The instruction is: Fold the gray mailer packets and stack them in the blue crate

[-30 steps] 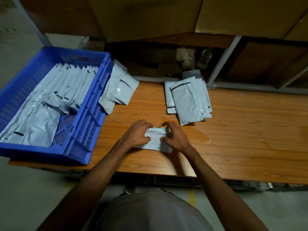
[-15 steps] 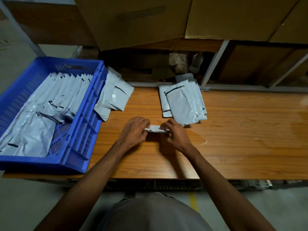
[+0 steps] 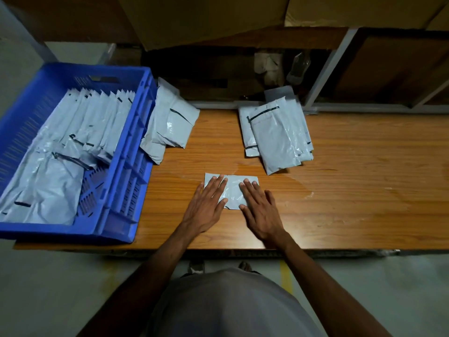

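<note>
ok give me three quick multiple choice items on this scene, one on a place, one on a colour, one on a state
1. Where is the crate on the table?
A. left end
B. right end
C. middle

2. What colour is the crate?
A. red
B. blue
C. green

3. How do the left hand and right hand meet the packet between them?
A. pinching it in the air
B. pressing it flat with straight fingers
C. not touching it

Answers: 1 A, it sits at the table's left end. 2 B, its walls are plainly blue. 3 B, both palms lie flat on the packet, which lies on the table.
</note>
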`<state>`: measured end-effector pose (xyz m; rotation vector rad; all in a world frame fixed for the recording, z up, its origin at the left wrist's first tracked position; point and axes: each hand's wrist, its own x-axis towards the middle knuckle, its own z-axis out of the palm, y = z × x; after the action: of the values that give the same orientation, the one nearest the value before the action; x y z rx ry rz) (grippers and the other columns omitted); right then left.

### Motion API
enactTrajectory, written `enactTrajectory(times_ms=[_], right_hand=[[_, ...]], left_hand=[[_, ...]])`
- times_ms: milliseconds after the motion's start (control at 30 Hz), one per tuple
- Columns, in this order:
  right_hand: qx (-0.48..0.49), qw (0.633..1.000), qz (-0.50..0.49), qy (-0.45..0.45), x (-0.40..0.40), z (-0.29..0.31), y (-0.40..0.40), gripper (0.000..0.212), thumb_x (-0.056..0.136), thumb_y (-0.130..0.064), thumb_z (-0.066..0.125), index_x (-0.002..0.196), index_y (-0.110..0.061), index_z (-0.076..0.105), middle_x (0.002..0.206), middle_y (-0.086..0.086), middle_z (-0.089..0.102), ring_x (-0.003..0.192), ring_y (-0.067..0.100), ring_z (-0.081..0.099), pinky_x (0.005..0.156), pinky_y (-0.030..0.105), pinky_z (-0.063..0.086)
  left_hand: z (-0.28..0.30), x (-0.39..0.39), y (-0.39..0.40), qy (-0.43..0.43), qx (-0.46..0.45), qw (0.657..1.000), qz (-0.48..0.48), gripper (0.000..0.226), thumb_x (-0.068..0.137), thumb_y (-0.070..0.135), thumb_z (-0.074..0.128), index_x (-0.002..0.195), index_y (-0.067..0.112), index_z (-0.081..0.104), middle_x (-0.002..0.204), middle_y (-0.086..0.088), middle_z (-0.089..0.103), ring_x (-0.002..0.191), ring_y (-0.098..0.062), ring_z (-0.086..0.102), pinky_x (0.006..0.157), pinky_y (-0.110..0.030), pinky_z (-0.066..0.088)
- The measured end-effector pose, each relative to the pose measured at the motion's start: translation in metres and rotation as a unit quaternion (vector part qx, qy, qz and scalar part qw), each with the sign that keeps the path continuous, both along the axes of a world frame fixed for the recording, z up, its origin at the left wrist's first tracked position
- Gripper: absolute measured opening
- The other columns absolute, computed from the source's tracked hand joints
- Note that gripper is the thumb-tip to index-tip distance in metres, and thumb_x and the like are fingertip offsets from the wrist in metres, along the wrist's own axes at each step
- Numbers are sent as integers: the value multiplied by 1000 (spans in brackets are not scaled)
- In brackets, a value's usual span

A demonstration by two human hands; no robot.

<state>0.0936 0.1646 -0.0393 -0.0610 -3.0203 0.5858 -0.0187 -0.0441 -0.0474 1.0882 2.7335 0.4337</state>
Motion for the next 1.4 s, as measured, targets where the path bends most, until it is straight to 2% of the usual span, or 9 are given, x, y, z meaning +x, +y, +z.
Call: enactTrajectory(times_ms=[433, 600, 700, 800, 867, 933, 1033, 1200, 1400], right_hand=[[-8, 1000, -14, -9, -7, -7, -1, 58, 114, -44, 32, 168, -32, 14, 174, -11, 12, 161, 9, 4, 127, 52, 16], [12, 1000, 10, 5, -14, 1, 7, 54, 114, -48, 31, 164, -28, 31, 168, -5, 34, 156, 17, 28, 120, 47, 29], [-17, 1000, 11, 7, -24, 14, 11, 51, 113, -48, 29, 154, -25, 47, 156, 0, 52, 142, 20, 46, 118, 47, 32], [-96, 995, 1, 21, -37, 35, 14, 45, 112, -45, 38, 139, -18, 62, 136, 5, 68, 124, 25, 60, 111, 47, 41], [-127, 992, 5, 24, -47, 49, 17, 39, 111, -42, 46, 133, -16, 66, 129, 4, 71, 115, 24, 66, 103, 51, 48], [-149, 988, 18, 33, -58, 67, 19, 38, 108, -45, 53, 131, -18, 66, 127, 1, 72, 110, 21, 69, 99, 50, 51], [-143, 987, 63, 39, -77, 97, 20, 48, 100, -59, 57, 131, -23, 65, 126, -5, 70, 110, 15, 68, 98, 43, 52], [-75, 982, 162, 59, -125, 149, 6, 28, 99, -33, 67, 124, -22, 68, 119, -5, 65, 102, 21, 67, 79, 42, 57], [-86, 947, 287, 118, -177, 214, -49, 28, 99, -28, 68, 126, -19, 67, 119, 1, 69, 103, 22, 67, 82, 47, 57]], left_hand=[[-3, -2, 4, -17, -2, 1000, 12, 64, 112, 48, 25, 167, 27, 2, 174, 9, -2, 159, -7, -8, 130, -46, 4], [13, -9, 0, -87, -3, 996, -3, 70, 107, 66, 16, 166, 33, -2, 173, 13, -4, 158, -3, -9, 130, -47, 3], [27, -11, -4, -55, -14, 998, -18, 82, 99, 78, 29, 166, 36, 9, 174, 11, 7, 159, -6, 1, 130, -45, 1], [40, -12, -1, -2, -1, 1000, -6, 72, 97, 54, 59, 160, 30, 34, 165, 3, 36, 152, -17, 31, 129, -44, 12], [52, -17, 4, 24, 30, 999, 14, 53, 94, 27, 64, 146, 23, 55, 145, -2, 60, 134, -24, 54, 119, -41, 31], [73, -24, 7, 32, 39, 998, 45, 45, 93, 18, 62, 138, 23, 64, 132, -2, 69, 118, -27, 64, 103, -38, 43], [106, -34, 6, 31, 48, 995, 81, 43, 96, 20, 59, 138, 26, 63, 131, 0, 68, 113, -27, 64, 91, -39, 52], [159, -57, -20, 36, 48, 994, 97, 27, 99, 29, 63, 125, 27, 67, 114, -1, 68, 103, -21, 63, 81, -35, 50], [230, -61, -88, 90, 35, 979, 177, 28, 97, 35, 64, 124, 28, 65, 110, 0, 64, 104, -24, 63, 83, -38, 49]])
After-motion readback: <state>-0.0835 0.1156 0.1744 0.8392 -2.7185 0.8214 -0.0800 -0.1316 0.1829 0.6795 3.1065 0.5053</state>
